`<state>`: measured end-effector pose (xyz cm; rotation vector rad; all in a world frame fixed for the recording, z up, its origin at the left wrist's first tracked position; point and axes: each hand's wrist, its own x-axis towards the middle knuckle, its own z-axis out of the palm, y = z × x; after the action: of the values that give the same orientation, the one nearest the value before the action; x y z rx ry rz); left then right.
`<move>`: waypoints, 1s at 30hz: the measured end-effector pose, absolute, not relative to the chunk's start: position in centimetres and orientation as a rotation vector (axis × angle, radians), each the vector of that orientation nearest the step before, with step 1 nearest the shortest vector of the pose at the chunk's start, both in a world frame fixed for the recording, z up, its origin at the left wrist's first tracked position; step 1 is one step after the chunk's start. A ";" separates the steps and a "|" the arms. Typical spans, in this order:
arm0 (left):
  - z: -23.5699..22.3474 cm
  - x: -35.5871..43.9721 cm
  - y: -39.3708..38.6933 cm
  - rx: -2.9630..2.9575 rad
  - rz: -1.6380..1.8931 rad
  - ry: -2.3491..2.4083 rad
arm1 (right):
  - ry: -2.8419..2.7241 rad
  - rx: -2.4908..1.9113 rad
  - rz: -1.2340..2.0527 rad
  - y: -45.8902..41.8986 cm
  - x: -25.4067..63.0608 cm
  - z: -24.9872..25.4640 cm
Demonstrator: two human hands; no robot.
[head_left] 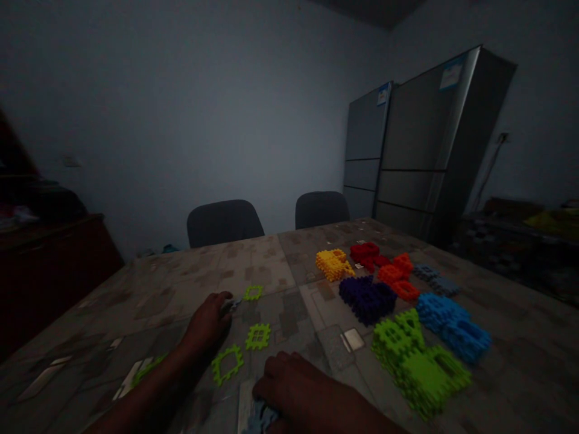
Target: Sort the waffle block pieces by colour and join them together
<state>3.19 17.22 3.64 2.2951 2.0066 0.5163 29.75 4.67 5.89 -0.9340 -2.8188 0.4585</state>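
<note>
Over the left part of the patterned tabletop, my left hand (211, 319) is closed with its fingers on a small grey toothed building piece (233, 304). A green square frame piece (246, 295) lies just beyond it. Near the front edge, my right hand (296, 386) is curled around grey toothed pieces (261, 417), partly covered by the fingers. Between the hands lie a green window-shaped piece (258, 336) and a larger green frame (216, 369), both flat. Another green piece (147, 371) is partly hidden by my left forearm.
On the right stand piles of interlocking pieces: yellow (332, 265), red (364, 253), orange (393, 272), purple (366, 298), blue (452, 325), green (418, 367) and grey (436, 279). Two dark chairs (225, 223) are at the far edge. Grey cabinets (416, 132) stand behind.
</note>
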 end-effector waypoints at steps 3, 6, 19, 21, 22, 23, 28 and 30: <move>3.1 2.0 16.8 2.242 0.623 1.968 | -2.826 -0.966 0.478 4.6 29.6 6.3; 2.7 0.8 15.9 2.185 0.723 1.915 | -2.810 -0.978 0.491 4.6 29.6 6.3; 5.7 2.8 6.1 2.007 1.064 1.578 | -2.830 -1.042 0.632 6.2 31.7 7.3; 5.7 4.2 4.5 2.032 1.067 1.541 | -2.845 -1.068 0.654 6.4 32.0 7.7; 5.7 5.0 3.8 2.041 1.070 1.522 | -2.847 -1.083 0.667 6.4 32.1 7.9; 5.6 5.7 3.2 2.042 1.074 1.513 | -2.846 -1.101 0.679 6.4 32.3 8.1; 4.4 7.8 0.9 2.021 1.035 1.488 | -2.735 -1.266 0.785 5.9 33.0 8.8; 4.0 8.0 0.4 2.021 1.007 1.481 | -2.686 -1.303 0.831 5.8 33.2 8.8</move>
<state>8.01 0.43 4.01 2.0208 1.4806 1.0074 33.16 5.82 8.85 -1.3034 -2.6861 0.8310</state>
